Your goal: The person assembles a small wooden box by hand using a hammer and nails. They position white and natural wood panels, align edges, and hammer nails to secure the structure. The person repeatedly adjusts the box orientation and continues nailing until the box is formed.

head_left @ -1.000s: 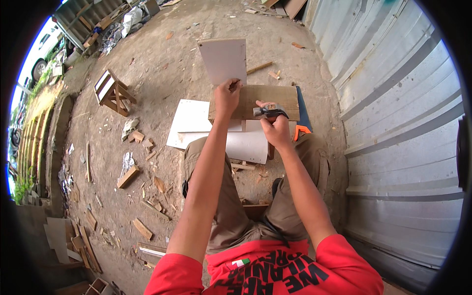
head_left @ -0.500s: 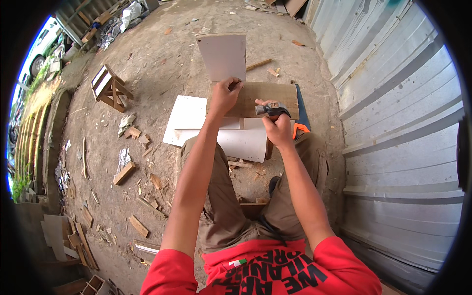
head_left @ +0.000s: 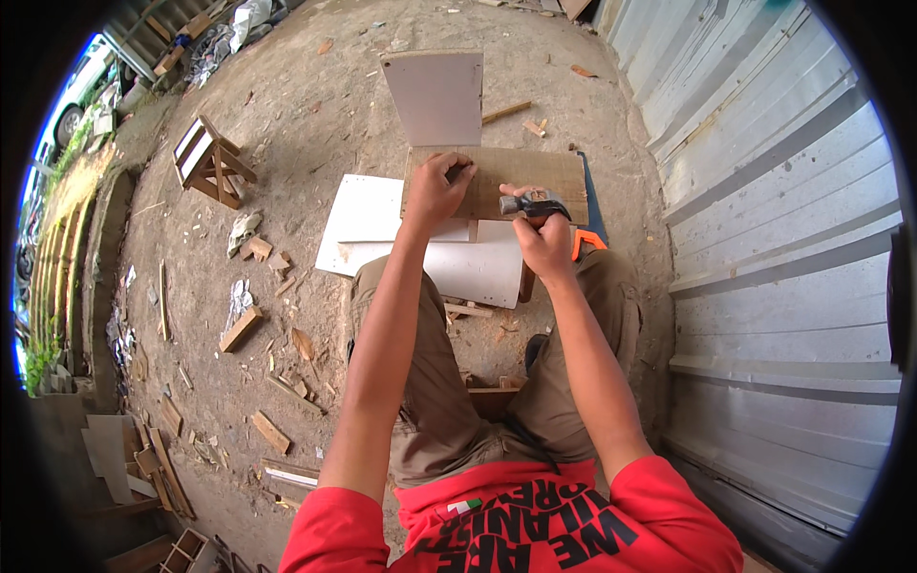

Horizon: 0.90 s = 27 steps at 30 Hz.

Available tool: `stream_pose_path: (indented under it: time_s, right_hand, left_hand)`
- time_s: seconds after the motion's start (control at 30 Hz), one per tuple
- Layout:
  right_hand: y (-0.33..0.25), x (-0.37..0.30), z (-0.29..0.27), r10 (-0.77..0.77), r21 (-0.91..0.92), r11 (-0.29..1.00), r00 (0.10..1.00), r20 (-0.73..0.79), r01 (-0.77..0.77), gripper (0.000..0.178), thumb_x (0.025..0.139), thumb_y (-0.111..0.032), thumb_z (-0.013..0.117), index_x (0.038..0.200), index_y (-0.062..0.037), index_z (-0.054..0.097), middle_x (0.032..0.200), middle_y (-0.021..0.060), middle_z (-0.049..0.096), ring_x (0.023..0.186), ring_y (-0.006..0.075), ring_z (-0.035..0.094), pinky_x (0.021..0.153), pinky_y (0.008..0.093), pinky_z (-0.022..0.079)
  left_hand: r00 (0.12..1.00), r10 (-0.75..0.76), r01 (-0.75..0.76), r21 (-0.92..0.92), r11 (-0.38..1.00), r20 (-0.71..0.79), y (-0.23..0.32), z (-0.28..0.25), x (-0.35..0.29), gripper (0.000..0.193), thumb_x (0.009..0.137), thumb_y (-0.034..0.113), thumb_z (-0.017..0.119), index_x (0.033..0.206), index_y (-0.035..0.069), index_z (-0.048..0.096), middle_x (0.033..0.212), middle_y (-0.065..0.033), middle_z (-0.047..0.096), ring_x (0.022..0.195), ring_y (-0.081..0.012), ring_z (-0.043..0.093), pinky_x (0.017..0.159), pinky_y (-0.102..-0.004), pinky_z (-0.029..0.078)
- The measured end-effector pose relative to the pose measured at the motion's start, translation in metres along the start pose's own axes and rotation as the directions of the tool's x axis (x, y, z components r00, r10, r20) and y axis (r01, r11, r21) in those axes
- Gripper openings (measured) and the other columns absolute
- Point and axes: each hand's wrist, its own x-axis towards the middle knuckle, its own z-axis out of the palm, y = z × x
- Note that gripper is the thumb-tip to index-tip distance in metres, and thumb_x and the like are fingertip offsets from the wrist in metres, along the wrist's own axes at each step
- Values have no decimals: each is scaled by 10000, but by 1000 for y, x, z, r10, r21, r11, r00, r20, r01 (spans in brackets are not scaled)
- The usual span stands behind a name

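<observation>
A brown wooden board point(head_left: 521, 172) lies in front of me, with a white panel point(head_left: 437, 100) standing upright at its far edge. Over the board's left part is my left hand point(head_left: 437, 194), its fingertips pinched together; anything between them is too small to make out. My right hand point(head_left: 546, 244) grips a claw hammer point(head_left: 537, 202) close to its head, above the board's near right part. The hammer's face points left, toward my other hand. White panels point(head_left: 468, 267) lie beneath the board, nearer my knees.
An orange handle point(head_left: 587, 241) and a dark blue strip point(head_left: 594, 196) show at the board's right. A small wooden stool point(head_left: 212, 162) stands at the left. Wood offcuts point(head_left: 241, 328) litter the ground, and a corrugated metal wall point(head_left: 783, 277) runs along the right.
My left hand has come slightly toward me from the board's far edge, still pinched. The hammer stays in my right hand in nearly the same place. The whole view has shifted a little.
</observation>
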Motion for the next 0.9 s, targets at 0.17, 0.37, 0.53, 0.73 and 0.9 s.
stream_pose_path:
  time_s: [0.17, 0.37, 0.53, 0.73, 0.9]
  right_hand:
    - [4, 1, 0, -51, -33, 998, 999, 16, 52, 318, 818, 71, 504, 1112, -30, 573, 1240, 93, 707, 604, 12, 409, 540, 213, 359]
    - [3, 0, -1, -27, -14, 1000, 999, 18, 28, 329, 811, 68, 515, 1119, -10, 597, 1233, 106, 701, 815, 65, 542, 713, 227, 438]
    - [3, 0, -2, 24, 31, 999, 1000, 13, -24, 355, 805, 65, 531, 1134, 16, 652, 1207, 108, 698, 1009, 130, 638, 853, 254, 492]
    - [3, 0, 2, -5, 70, 998, 1000, -3, 5, 368, 805, 65, 531, 1142, 0, 665, 1150, 63, 705, 796, 73, 575, 746, 239, 471]
    - [3, 1, 1, -38, 55, 998, 999, -26, 40, 358, 801, 69, 540, 1122, -5, 679, 1117, 44, 712, 718, 39, 532, 652, 216, 443]
  left_hand:
    - [1000, -7, 7, 5, 1000, 18, -1, -1, -1, 180, 884, 171, 718, 968, 12, 720, 946, -183, 703, 866, -342, 678, 761, -406, 521]
    - [998, -37, 35, 32, 999, 48, -3, -3, 0, 227, 891, 219, 729, 1018, 31, 733, 993, -137, 727, 903, -267, 706, 800, -356, 529]
    - [998, -37, 35, 38, 999, 53, -3, -2, 1, 215, 892, 204, 730, 1015, 29, 735, 981, -138, 730, 900, -265, 709, 806, -352, 531]
    - [999, -18, 18, 11, 1000, 32, -10, 0, -1, 204, 890, 200, 730, 1008, 34, 738, 966, -158, 720, 855, -296, 693, 768, -368, 527]
    - [1000, 19, -19, 11, 1000, 23, -8, 0, 1, 202, 886, 201, 732, 1013, 45, 745, 975, -158, 720, 847, -317, 691, 755, -379, 529]
